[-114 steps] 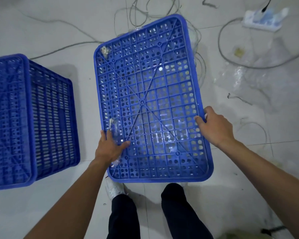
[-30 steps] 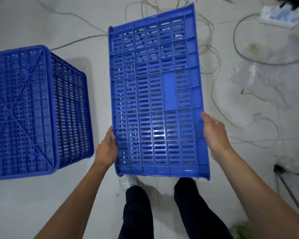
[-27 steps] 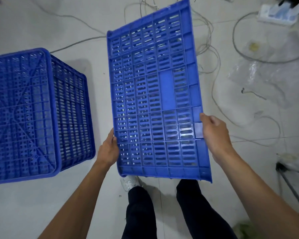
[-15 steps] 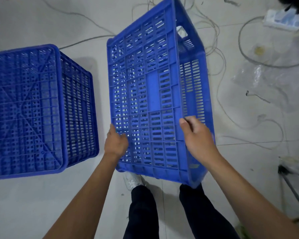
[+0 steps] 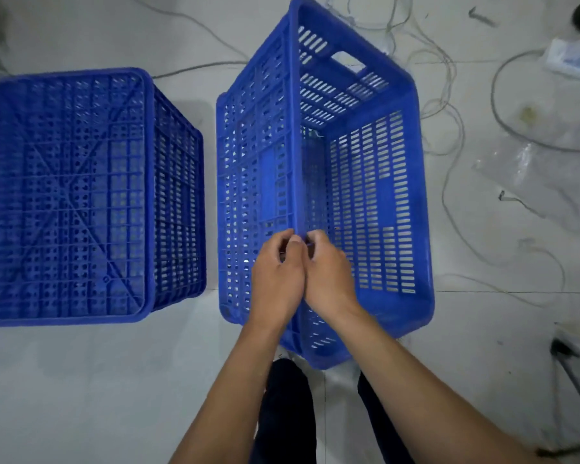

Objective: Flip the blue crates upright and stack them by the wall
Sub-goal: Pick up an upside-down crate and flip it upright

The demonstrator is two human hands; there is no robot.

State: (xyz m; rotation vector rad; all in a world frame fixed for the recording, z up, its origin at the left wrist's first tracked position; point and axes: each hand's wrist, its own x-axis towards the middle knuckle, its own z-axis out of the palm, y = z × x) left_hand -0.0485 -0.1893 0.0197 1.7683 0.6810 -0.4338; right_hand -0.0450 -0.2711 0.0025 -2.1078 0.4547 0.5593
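Observation:
A blue slatted crate [image 5: 372,195] is tilted in front of me, its open mouth turned up and to the right so I see its inner walls. Both hands grip the same long rim edge near its lower end. My left hand [image 5: 275,279] holds that rim from the left and my right hand [image 5: 329,272] holds it from the right, thumbs almost touching. A second blue crate [image 5: 71,195] stands upside down on the floor at the left, its perforated bottom facing up.
Grey cables [image 5: 446,105] loop over the pale tiled floor beyond and right of the held crate. A white power strip [image 5: 573,60] lies at the far right. Clear plastic film [image 5: 529,162] lies on the right. A dark metal leg [image 5: 573,373] stands at the lower right. My legs are under the crate.
The held crate has rolled from bottom-up through its side until its opening shows. My hands have come from its two sides together onto one rim edge.

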